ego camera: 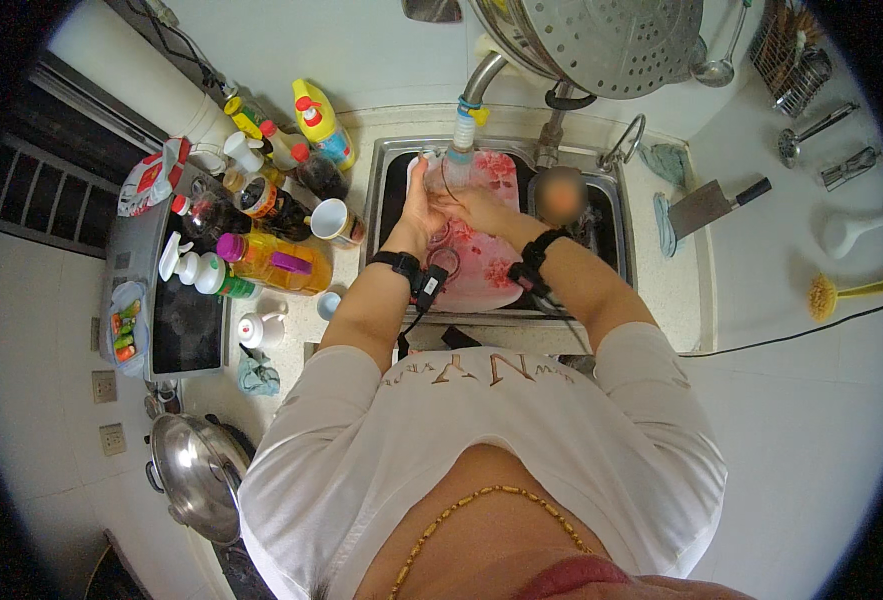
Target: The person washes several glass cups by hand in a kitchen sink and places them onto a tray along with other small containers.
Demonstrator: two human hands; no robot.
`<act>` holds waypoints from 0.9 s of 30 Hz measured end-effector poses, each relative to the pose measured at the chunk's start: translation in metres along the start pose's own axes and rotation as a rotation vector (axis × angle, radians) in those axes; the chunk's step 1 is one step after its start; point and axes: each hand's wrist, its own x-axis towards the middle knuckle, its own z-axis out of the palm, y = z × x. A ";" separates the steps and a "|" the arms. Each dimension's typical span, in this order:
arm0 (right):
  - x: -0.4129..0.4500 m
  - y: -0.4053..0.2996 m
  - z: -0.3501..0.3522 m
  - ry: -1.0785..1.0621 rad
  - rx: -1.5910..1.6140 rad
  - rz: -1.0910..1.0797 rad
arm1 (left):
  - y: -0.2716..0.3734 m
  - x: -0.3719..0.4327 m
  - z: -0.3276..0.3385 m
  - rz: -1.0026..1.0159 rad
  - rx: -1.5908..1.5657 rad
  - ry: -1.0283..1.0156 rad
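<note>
My left hand [426, 202] and my right hand [479, 207] meet below the tap [462, 124] in a steel sink [374, 202]. The left thumb points up, away from its fingers, and I see nothing held in that hand. The right hand's fingers reach across to the left palm and are partly hidden and blurred. Beneath both hands, a pink cutting board with red flowers [497, 274] lies in the sink. Two clear round rims [443, 262] show on the board near my left wrist. Right of the board is a round thing [561, 196], blurred out.
Several bottles, including a yellow cleaner bottle [325, 127] and an oil bottle [280, 264], crowd the left counter beside a mug [334, 221]. A cleaver [700, 210] lies at the right. A perforated steamer tray [621, 45] hangs above. A lidded pot [197, 476] stands lower left.
</note>
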 end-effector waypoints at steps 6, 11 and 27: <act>0.005 -0.008 -0.007 -0.031 -0.062 0.018 | -0.006 0.002 -0.009 0.042 -0.084 -0.034; 0.017 -0.009 0.028 0.156 0.518 0.287 | -0.003 0.011 -0.018 0.119 -0.028 0.052; 0.005 0.023 0.034 0.456 1.152 0.281 | -0.008 0.031 -0.025 0.331 0.737 0.090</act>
